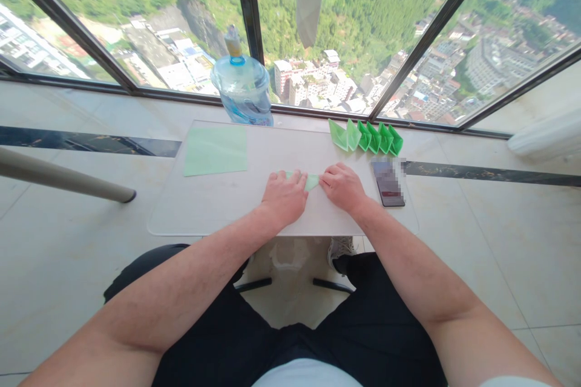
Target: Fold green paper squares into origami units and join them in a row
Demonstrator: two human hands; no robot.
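Note:
A small folded piece of light green paper lies on the white table, partly hidden under my fingers. My left hand rests palm down on its left part, the fingers somewhat apart and pressing it against the tabletop. At the paper's right tip, the fingers of my right hand are closed on the corner. A flat light green sheet lies at the table's far left. Several folded green paper boats stand in a row at the far right, paler on the left and darker on the right.
A phone lies near the table's right edge. Behind the table stands a large clear water jug by the window. A grey pole reaches in from the left. My legs are below the table's front edge.

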